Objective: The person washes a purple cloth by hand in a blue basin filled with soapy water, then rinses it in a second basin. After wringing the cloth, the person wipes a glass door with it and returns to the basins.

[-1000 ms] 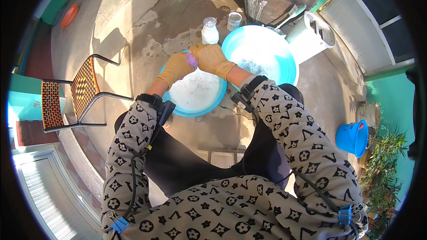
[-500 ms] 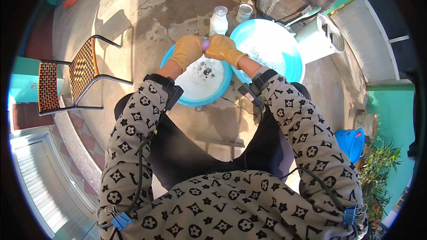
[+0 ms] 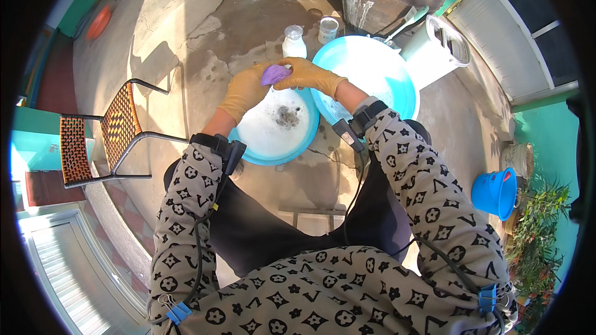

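Both my hands wear tan-yellow rubber gloves and meet over a blue basin [image 3: 280, 159] of foamy white water. Between them is a small purple cloth [image 3: 275, 75], wet-looking and bunched. My left hand [image 3: 245, 90] is closed on the cloth's left side. My right hand [image 3: 308, 75] pinches its upper right edge, thumb and fingers bent around it. The cloth is above the water at the basin's far rim. Greyish dark foam [image 3: 287, 116] floats near the middle of the basin. Just beyond my hands stands a clear jar [image 3: 294, 43] with white contents.
Right of the near basin is a larger light-blue basin [image 3: 402, 84] with sudsy water. A small tin [image 3: 328, 30] stands by the jar. Behind are a white bucket [image 3: 431, 56] and a big dark tub [image 3: 388, 0]. A woven chair [image 3: 121, 115] is at left, a blue bucket [image 3: 490, 191] at right.
The purple cloth, squeezed small between my gloves before, now shows more of itself and is looser. My hands have shifted slightly left, and the whole view has tilted a little.
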### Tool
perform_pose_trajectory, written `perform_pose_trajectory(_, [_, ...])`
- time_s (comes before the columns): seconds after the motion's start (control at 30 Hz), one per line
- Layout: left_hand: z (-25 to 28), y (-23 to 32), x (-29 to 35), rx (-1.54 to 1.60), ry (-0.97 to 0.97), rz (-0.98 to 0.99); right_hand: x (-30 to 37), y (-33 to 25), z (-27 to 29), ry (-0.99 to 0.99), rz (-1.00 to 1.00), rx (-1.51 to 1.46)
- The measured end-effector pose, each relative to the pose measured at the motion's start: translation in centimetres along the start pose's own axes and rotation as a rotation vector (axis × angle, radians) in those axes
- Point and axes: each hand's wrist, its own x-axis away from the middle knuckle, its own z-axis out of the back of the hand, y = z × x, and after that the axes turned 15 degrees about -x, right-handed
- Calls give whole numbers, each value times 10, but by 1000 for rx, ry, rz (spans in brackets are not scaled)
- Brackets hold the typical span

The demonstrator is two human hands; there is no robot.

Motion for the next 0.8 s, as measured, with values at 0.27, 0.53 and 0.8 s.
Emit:
perform_pose_trajectory(0.27, [-3, 23, -31, 1205, -578, 586, 28, 16, 7, 337, 630, 834])
perform_pose_trajectory(0.53, [1, 52, -32, 582, -612, 317, 22, 24, 21, 261, 508, 828])
perform_pose_trajectory(0.8, [-21, 28, -16, -95, -259, 98, 12, 7, -12, 104, 42, 700])
